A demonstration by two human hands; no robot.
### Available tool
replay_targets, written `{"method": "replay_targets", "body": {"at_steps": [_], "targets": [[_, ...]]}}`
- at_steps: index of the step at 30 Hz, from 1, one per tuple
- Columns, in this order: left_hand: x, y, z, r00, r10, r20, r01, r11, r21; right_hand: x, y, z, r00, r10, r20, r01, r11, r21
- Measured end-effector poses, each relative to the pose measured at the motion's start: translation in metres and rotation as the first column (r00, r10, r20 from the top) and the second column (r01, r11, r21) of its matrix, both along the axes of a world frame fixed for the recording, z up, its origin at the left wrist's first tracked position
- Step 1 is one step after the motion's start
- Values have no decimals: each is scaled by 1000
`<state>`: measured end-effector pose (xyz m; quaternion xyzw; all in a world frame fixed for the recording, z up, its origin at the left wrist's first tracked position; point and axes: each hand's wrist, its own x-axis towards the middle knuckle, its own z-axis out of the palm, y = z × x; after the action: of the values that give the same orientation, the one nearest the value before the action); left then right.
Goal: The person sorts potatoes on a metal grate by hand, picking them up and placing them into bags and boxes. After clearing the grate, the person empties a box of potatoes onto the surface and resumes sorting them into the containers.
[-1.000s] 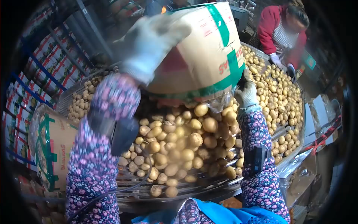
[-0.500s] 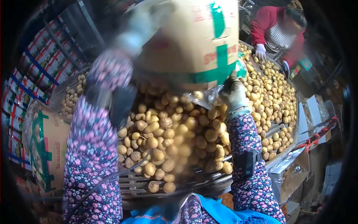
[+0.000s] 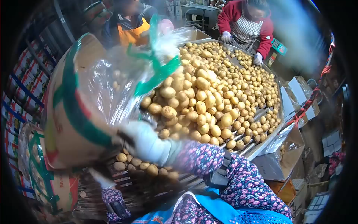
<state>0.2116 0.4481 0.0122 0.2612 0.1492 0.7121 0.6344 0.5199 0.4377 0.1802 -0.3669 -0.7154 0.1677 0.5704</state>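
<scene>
The cardboard box point(image 3: 71, 115) with green tape and a clear plastic liner is tilted at the left, its open side facing the potatoes. My right hand point(image 3: 147, 143), in a pale glove, reaches across and grips the box's lower edge. Below the box is my left hand point(image 3: 101, 180), gloved and blurred, its fingers hidden in shadow near the box's underside. A large heap of potatoes point(image 3: 203, 95) lies on the slatted table point(image 3: 253, 149) beside the box.
A co-worker in red point(image 3: 248, 22) stands at the far edge with gloved hands by the potatoes. Another person wears an orange apron point(image 3: 132, 33). A second taped box point(image 3: 65, 190) stands at lower left, and an open carton point(image 3: 279, 160) at right.
The box has swung left and down from above the potatoes, uncovering the heap. My right hand has crossed leftward with it; my left hand has dropped low. The orange-aproned person has come into view.
</scene>
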Motion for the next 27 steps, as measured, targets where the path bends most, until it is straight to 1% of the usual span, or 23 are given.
{"method": "replay_targets", "body": {"at_steps": [1, 3, 4, 6, 7, 9, 11, 12, 13, 14, 15, 16, 17, 18, 19, 20, 21, 22, 23, 24, 25, 26, 27], "targets": [[0, -5, -8, 1000, 18, -24, -19, 998, -53, -10, -13, -14, 994, -18, 111, 21, 1000, -23], [-5, -13, -23, 999, 27, -47, -33, 992, -125, -15, -27, -30, 975, 63, 213, -32, 989, -144], [-7, -12, -29, 998, 17, -64, -25, 990, -139, -15, -28, -33, 975, 66, 212, -37, 990, -137], [-11, -8, -35, 995, 6, -104, -23, 985, -169, -9, -38, -33, 992, -33, 121, 39, 998, -44], [-15, -6, -36, 992, 2, -125, -25, 984, -176, 0, -43, -30, 991, -3, 131, 9, 999, -51], [-25, 1, -36, 982, 3, -191, -35, 986, -162, 9, -51, -27, 979, -104, 177, 111, 993, -34], [-39, 9, -33, 961, 33, -274, -77, 986, -150, 17, -51, 0, 863, -315, 394, 272, 948, 163], [-37, 10, -17, 938, 150, -313, -245, 925, -290, 14, -53, 7, 858, -327, 396, 291, 945, 150], [-32, 11, 12, 895, 253, -367, -402, 816, -415, 11, -54, 7, 864, -316, 392, 280, 949, 148], [-29, 14, 45, 825, 331, -458, -532, 730, -430, 9, -56, 6, 886, -133, 443, 81, 988, 135], [-30, 10, 76, 740, 395, -545, -650, 628, -427, 5, -56, 5, 870, 50, 491, -121, 986, 115], [-45, 1, 97, 698, 427, -575, -609, 776, -164, -7, -60, -8, 768, 199, 609, -229, 973, -30], [-53, -5, 117, 535, 601, -595, -650, 742, 165, -19, -65, -25, 708, 229, 668, -292, 956, -19], [-60, -11, 141, 365, 760, -538, -611, 632, 477, -24, -69, -19, 665, 354, 657, -353, 925, -141], [-31, -31, 181, 126, 818, -562, -654, 494, 573, -26, -73, -13, 610, 476, 633, -409, 874, -262], [-20, -41, 196, -53, 863, -502, -508, 409, 758, -24, -72, -21, 692, 372, 619, -396, 912, -107], [1, -40, 226, -158, 938, -308, -219, 270, 937, -17, -65, -14, 673, 356, 648, -343, 927, -153], [17, -47, 245, -303, 916, -262, -60, 256, 965, -9, -55, -3, 730, 323, 602, -289, 945, -156], [37, -39, 253, -245, 934, -261, -9, 268, 964, -2, -41, -8, 827, 108, 551, -141, 990, 18], [49, -31, 256, -288, 914, -287, 38, 311, 950, 10, -26, -1, 819, -133, 558, 34, 982, 183], [64, -21, 266, -334, 906, -262, 148, 325, 934, 19, -11, 11, 747, -278, 604, 150, 955, 254], [78, -10, 269, -406, 864, -297, 175, 392, 903, 19, 9, 24, 692, -333, 641, 227, 943, 245], [87, 7, 265, -472, 838, -276, 195, 404, 894, 16, 25, 34, 666, -360, 654, 239, 933, 270]]}}
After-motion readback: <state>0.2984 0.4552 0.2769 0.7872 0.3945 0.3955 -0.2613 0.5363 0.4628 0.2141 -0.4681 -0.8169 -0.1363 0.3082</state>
